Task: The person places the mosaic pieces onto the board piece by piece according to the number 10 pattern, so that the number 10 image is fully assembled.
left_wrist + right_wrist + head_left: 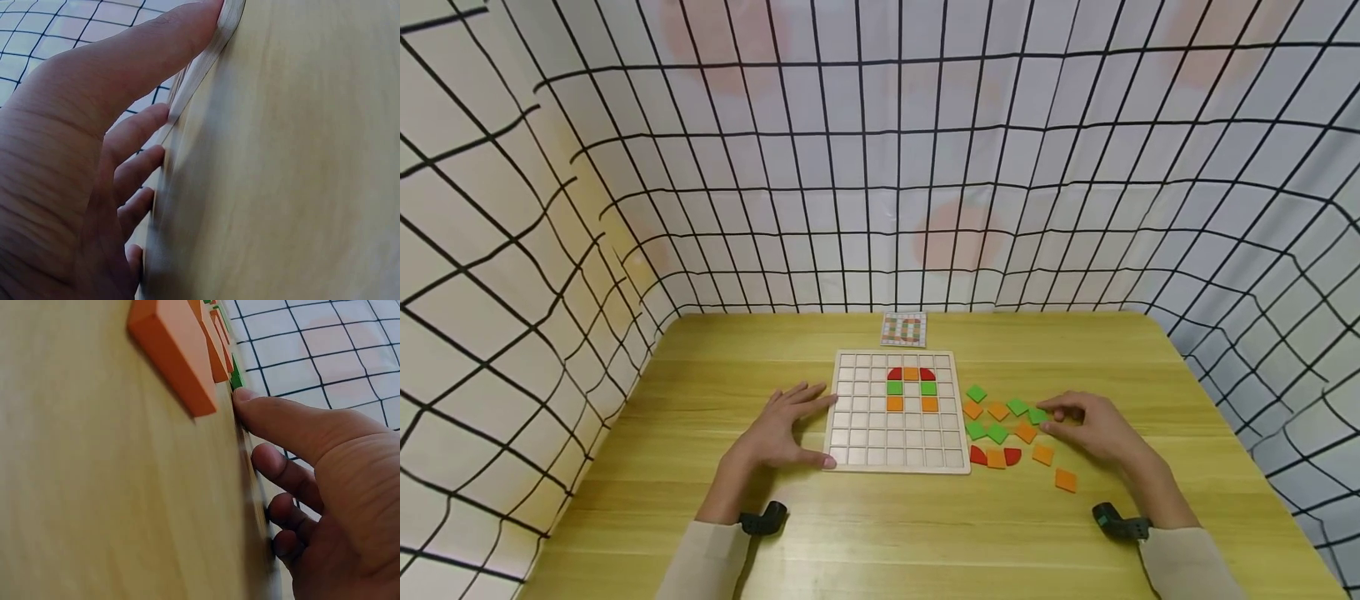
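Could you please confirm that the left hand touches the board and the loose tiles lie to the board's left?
The side is wrong: the head view shows the loose tiles lying to the right of the board. The left hand does touch it.

Tabletop (865, 537): yellowish wood, grain running left to right | back cloth (808, 204): white, black grid, rising behind far edge, faint vertical creases near middle | pale reddish round patches (957, 237) on it, blurred | left cloth (482, 358): same grid, along left edge, yellowish patch (638, 271) near far-left corner | right cloth (1285, 287): gridded, along right edge
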`<state>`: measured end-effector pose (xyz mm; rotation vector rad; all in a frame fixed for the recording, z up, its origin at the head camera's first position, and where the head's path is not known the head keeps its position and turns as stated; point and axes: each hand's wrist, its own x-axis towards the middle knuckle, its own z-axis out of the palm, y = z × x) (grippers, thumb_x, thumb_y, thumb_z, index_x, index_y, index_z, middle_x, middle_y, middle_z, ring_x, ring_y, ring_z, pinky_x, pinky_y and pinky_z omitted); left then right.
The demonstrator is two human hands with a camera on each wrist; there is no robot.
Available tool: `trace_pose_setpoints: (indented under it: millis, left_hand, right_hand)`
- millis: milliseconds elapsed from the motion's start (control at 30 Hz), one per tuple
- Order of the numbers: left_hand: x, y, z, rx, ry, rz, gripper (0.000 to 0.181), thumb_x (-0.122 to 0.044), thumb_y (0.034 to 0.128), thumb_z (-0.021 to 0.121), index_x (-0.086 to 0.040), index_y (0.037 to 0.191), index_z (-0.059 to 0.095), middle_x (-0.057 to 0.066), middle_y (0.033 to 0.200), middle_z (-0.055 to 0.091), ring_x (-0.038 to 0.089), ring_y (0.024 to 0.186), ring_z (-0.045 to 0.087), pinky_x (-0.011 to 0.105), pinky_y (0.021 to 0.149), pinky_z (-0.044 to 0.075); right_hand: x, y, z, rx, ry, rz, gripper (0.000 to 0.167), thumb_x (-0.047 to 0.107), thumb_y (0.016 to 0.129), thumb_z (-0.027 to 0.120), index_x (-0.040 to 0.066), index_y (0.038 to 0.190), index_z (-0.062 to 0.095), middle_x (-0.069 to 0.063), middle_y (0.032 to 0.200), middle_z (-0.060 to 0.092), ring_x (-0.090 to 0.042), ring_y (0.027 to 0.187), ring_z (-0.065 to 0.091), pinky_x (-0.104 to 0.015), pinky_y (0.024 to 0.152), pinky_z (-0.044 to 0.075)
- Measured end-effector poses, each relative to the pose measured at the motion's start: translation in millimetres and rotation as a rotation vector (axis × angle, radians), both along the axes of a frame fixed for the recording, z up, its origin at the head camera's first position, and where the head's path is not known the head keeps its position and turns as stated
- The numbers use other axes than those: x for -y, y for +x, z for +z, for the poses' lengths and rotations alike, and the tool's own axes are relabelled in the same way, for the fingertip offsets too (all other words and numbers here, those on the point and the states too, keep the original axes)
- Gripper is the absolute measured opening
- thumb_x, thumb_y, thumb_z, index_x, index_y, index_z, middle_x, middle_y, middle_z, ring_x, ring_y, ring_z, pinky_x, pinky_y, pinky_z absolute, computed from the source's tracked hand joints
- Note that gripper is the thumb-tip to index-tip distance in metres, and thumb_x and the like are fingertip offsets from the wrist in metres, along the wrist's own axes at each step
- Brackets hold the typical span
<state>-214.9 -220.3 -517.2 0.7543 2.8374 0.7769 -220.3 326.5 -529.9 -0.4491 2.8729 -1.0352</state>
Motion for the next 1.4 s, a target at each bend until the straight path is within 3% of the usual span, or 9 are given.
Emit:
trace_pose_setpoints:
  millis: [300,467,1067,1400]
  left_hand:
    - [-0.3,-0.5,-1.9,0.003,0.003,-0.001,0.103,-0.067,0.0675,0.086,-0.027,0.155,0.049,0.008,0.168,0.035,0.041,0.157,0.022,0.071,0.124,0.01]
    - [0.7,-1.1,-1.3,-0.015,-0.002,-0.002,0.102,-0.067,0.0676,0.086,-0.027,0.154,0.05,0.009,0.167,0.036,0.042,0.157,0.024,0.072,0.123,0.011]
    - [0.9,-1.0,-1.8,-0.016,-0.012,-0.001,0.102,-0.068,0.0672,0.085,-0.029,0.155,0.049,0.007,0.168,0.035,0.041,0.157,0.024,0.071,0.124,0.012]
    - [-0.2,1.0,0.9,-0.01,-0.002,-0.005,0.103,-0.067,0.0677,0.086,-0.026,0.155,0.049,0.008,0.167,0.035,0.042,0.157,0.023,0.072,0.123,0.012]
  right_hand:
    - [1,-1.6,4.8,-0.026,0.017,-0.008,0.031,0.034,0.093,0.078,0.016,0.118,0.076,0.006,0.091,0.065,-0.008,0.08,0.057,-0.024,0.071,0.051]
    - [9,-4.2,7.7,-0.035,0.005,-0.008,0.033,0.037,0.092,0.079,0.017,0.118,0.076,0.006,0.09,0.065,-0.009,0.079,0.055,-0.024,0.07,0.049]
    - [68,-11.2,13.4,-0.004,-0.066,0.025,0.036,0.041,0.09,0.08,0.016,0.116,0.076,0.002,0.099,0.068,-0.017,0.084,0.054,-0.026,0.07,0.047]
    - [94,-14.0,11.8,-0.001,-0.094,0.061,0.033,0.036,0.088,0.083,0.016,0.113,0.078,0.003,0.095,0.064,-0.018,0.084,0.054,-0.026,0.07,0.047]
